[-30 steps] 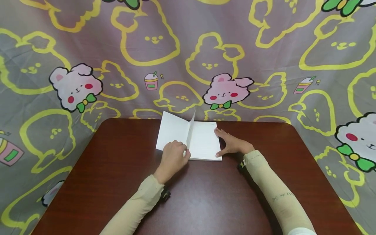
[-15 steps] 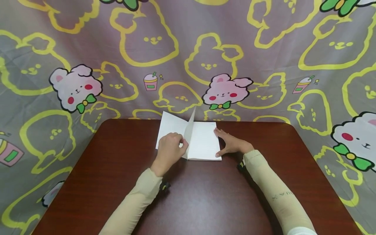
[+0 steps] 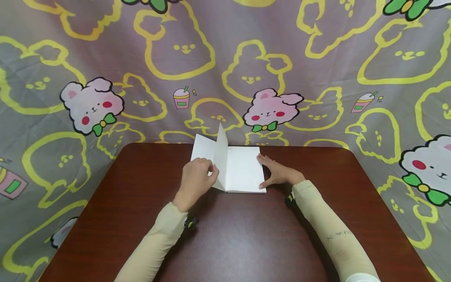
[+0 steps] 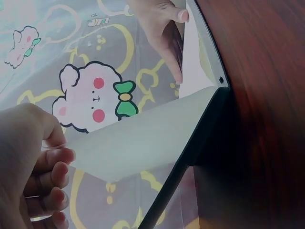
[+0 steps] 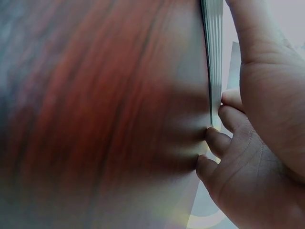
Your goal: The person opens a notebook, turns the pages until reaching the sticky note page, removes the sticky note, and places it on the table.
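An open notebook point(image 3: 244, 169) with white pages lies near the far edge of the table. My left hand point(image 3: 196, 178) pinches a page point(image 3: 220, 156) between thumb and forefinger; the page stands up from the spine, tipped to the left. The left wrist view shows that sheet point(image 4: 138, 143) stretching from the fingertips toward the binding, above the dark cover point(image 4: 188, 148). On the other side, my right hand point(image 3: 280, 171) rests at the notebook's right edge, thumb at the near corner and fingers spread toward the far one. Its fingertips touch the stacked page edges point(image 5: 216, 62) in the right wrist view.
The brown wooden table point(image 3: 246, 239) carries the notebook. Behind it and at both sides hangs a patterned curtain point(image 3: 197, 47) with cartoon animals, close to the table's far edge. A dark wrist camera point(image 3: 191, 223) sits under the left wrist.
My left hand has moved left and slightly up, bringing the pinched page from upright over the spine to a leftward tilt. The right hand has stayed at the right edge.
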`<act>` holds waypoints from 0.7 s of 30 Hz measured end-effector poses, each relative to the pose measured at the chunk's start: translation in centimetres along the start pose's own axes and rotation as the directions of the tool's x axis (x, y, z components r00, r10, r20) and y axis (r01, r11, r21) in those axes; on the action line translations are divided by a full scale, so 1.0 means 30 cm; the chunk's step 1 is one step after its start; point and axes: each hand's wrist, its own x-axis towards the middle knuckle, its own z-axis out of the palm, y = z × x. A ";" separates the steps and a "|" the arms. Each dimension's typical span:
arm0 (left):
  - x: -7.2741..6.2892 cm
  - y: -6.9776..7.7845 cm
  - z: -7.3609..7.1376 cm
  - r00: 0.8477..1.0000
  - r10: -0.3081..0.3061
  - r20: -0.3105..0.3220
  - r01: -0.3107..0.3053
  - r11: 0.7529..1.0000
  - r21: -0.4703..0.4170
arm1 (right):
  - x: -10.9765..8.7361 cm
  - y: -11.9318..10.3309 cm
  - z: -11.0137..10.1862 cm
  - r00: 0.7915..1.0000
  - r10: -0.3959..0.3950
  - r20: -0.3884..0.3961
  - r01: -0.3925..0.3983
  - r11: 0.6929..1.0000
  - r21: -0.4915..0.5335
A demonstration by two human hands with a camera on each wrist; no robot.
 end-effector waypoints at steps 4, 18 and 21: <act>-0.010 -0.007 -0.014 1.000 -0.017 0.022 0.017 1.000 0.000 | 0.002 -0.002 0.000 1.000 0.003 0.001 -0.003 1.000 -0.004; -0.074 -0.087 -0.037 0.994 -0.071 0.083 0.066 0.996 0.058 | 0.005 0.002 -0.001 1.000 0.004 0.001 -0.004 1.000 -0.006; -0.094 -0.113 -0.038 0.991 -0.071 0.109 0.062 0.994 0.085 | 0.008 0.005 0.002 1.000 0.003 0.004 -0.003 1.000 -0.012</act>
